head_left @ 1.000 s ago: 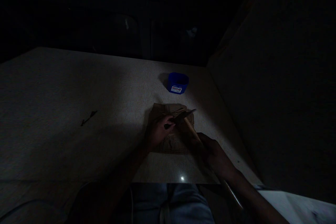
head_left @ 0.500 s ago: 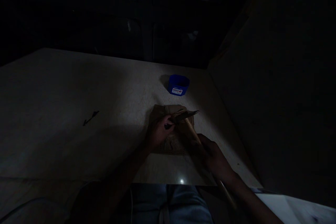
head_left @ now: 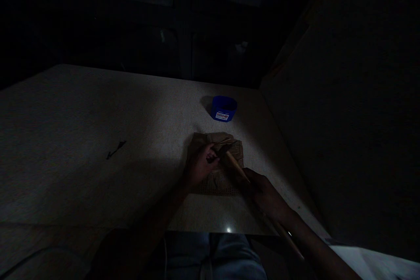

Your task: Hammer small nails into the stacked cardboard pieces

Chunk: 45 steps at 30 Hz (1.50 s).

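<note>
A long wooden-handled hammer is in my right hand, whose fingers wrap round the handle partway along. Its dark head lies right beside the fingertips of my left hand; I cannot tell whether they touch. Those left fingers are curled in a pinch, and what they hold, if anything, is too dark to make out. Under both hands spreads a crumpled brown sheet with small holes along its near edge. Beyond it stands a blue plastic tub with a white label.
A pale tabletop carries everything, with a dark wall along its right side. To the left lies a small dark thin object. A cable runs at the lower left. The light is very dim.
The hammer head has dropped down and left, close to my left fingertips, and its handle end has swung slightly right. My left hand stays in place on the brown sheet.
</note>
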Each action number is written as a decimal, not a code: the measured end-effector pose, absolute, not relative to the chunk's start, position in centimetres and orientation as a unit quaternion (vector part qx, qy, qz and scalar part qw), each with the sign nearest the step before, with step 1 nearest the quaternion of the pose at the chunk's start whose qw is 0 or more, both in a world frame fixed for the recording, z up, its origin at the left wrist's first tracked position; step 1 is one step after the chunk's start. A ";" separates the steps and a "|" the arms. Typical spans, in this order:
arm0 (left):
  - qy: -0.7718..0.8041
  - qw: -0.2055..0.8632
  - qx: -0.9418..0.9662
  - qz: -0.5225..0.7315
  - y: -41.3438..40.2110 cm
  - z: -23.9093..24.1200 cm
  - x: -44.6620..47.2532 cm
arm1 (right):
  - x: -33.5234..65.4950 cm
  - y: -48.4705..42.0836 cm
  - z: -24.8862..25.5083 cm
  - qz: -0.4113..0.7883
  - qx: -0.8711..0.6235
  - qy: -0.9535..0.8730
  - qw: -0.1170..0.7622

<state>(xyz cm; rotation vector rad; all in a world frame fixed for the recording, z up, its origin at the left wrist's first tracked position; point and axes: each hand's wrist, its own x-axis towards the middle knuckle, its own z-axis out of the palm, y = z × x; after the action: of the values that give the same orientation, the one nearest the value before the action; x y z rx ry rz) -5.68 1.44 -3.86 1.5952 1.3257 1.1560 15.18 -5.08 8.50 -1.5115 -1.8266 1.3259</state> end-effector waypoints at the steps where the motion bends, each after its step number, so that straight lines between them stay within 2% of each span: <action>1: 0.520 0.370 0.623 0.453 1.5 -3.9 -5.7 | 15.3 -5.1 8.5 0.476 -0.543 -0.656 0.218; 5: 0.512 0.386 0.622 0.450 1.5 -3.4 -5.7 | 15.4 -5.8 8.8 0.480 -0.553 -0.606 0.312; 8: 0.500 0.399 0.623 0.451 1.5 -3.0 -5.7 | 14.7 -5.7 8.6 0.548 -0.548 -0.512 0.370; 15: 0.492 0.457 0.600 0.435 1.5 -2.2 -5.7 | 11.7 -1.3 5.9 0.649 -0.433 -0.393 0.487; 21: 0.488 0.500 0.573 0.428 1.9 -1.5 -5.4 | 11.1 0.3 2.7 0.673 -0.427 -0.325 0.508; 27: 0.504 0.500 0.569 0.414 2.1 -1.6 -5.5 | 11.8 0.3 1.3 0.701 -0.399 -0.249 0.536; 45: 0.517 0.501 0.565 0.402 2.3 -1.6 -5.8 | 11.9 0.5 0.7 0.710 -0.381 -0.265 0.531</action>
<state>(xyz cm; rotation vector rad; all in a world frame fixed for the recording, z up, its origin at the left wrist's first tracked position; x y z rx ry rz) -5.77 2.32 -1.63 1.3667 1.2495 0.9715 11.95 0.48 0.74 -0.9085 -0.6316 1.6936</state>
